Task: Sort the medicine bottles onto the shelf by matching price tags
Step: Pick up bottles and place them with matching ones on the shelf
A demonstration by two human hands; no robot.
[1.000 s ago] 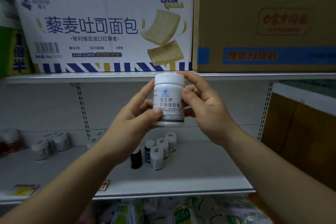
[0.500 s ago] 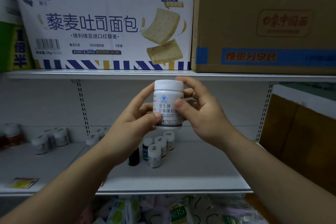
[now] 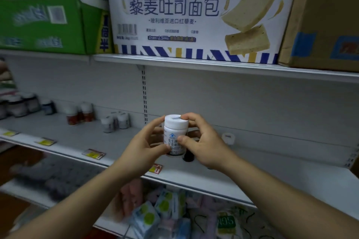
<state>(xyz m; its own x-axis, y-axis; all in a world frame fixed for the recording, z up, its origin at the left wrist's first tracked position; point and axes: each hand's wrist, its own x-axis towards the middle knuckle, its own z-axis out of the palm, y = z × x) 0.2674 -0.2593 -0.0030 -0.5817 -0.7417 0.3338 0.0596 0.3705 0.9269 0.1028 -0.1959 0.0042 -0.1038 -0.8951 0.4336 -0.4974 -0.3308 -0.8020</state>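
I hold a white medicine bottle (image 3: 175, 132) upright in front of the white shelf (image 3: 252, 176), gripped from both sides. My left hand (image 3: 142, 151) wraps its lower left side and my right hand (image 3: 202, 143) pinches its cap and label. Behind my hands stand a dark bottle (image 3: 188, 156) and a small white bottle (image 3: 227, 138). Further left on the shelf are white bottles (image 3: 116, 121), red-labelled bottles (image 3: 79, 114) and dark jars (image 3: 21, 104). Yellow price tags (image 3: 93, 154) and a red tag (image 3: 156, 168) sit along the shelf's front edge.
The upper shelf carries a white bread carton (image 3: 194, 13), a green carton (image 3: 38, 9) and a brown carton (image 3: 326, 17). Below the shelf lie packets of masks (image 3: 165, 211). A slotted upright (image 3: 144, 93) runs down the back wall.
The view has swung left and down. The bottle and both hands have dropped from near the upper shelf edge to just above the lower shelf, with my grip the same.
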